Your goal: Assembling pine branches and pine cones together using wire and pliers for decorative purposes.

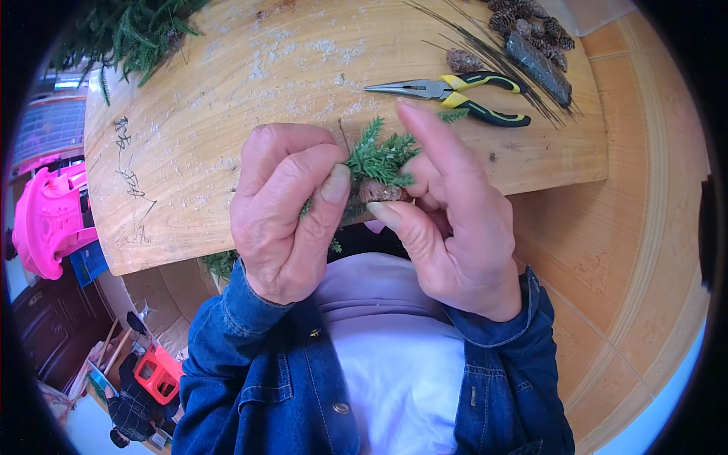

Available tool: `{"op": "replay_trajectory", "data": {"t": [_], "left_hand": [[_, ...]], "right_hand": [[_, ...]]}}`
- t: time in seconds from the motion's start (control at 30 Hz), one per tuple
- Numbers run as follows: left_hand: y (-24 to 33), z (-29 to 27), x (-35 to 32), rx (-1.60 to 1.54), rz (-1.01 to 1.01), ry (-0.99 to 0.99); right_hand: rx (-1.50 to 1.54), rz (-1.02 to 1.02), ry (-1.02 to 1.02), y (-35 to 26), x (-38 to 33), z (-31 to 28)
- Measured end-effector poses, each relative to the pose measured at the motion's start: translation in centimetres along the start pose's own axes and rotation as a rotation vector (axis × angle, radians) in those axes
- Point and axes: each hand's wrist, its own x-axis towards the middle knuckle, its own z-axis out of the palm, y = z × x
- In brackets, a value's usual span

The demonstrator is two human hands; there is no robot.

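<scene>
My left hand (284, 208) is closed in a pinch on a green artificial evergreen sprig (378, 158), held just above the table's near edge. A thin brown wire or stem sticks up by its fingertips. Against the sprig's lower side sits a small brown pine cone (383, 192). My right hand (466, 227) has its thumb tip on the cone and fingers curled behind it, with the index finger raised. Beyond the hands lie long-nose pliers (447, 94) with black and yellow handles, their jaws pointing left. Part of the greenery is hidden behind my fingers.
The wooden table (174, 152) is dusted with white flecks. At the far right are a pile of pine cones (535, 26), thin dark wires (485, 53) and a wrapped dark bundle (538, 72). Evergreen branches (133, 34) lie far left. A pink plastic chair (49, 220) stands left.
</scene>
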Motion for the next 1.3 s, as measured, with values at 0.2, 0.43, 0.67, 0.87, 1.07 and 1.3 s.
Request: {"op": "replay_trajectory", "data": {"t": [0.2, 0.43, 0.67, 0.87, 1.07, 1.3], "left_hand": [[0.9, 0.5, -0.3, -0.069, -0.076, -0.03], [1.5, 0.8, -0.4, -0.423, -0.329, -0.037], [0.9, 1.4, -0.2, -0.164, -0.163, -0.001], [1.2, 1.7, -0.2, -0.099, -0.132, 0.051], [1.2, 1.4, -0.3, -0.147, -0.158, 0.054], [1.1, 0.2, -0.3, -0.12, -0.157, 0.023]], "right_hand": [[-0.088, -0.017, -0.064, 0.4, 0.0, -0.4], [-0.132, -0.052, -0.054, 0.4, -0.3, -0.7], [-0.184, -0.088, -0.035, 0.0, -0.3, -0.8], [-0.133, -0.031, -0.036, -0.1, -0.6, -0.8], [-0.135, -0.059, -0.036, 0.1, -0.5, -0.6], [-0.226, -0.119, -0.116, -0.6, 1.7, -3.2]]}}
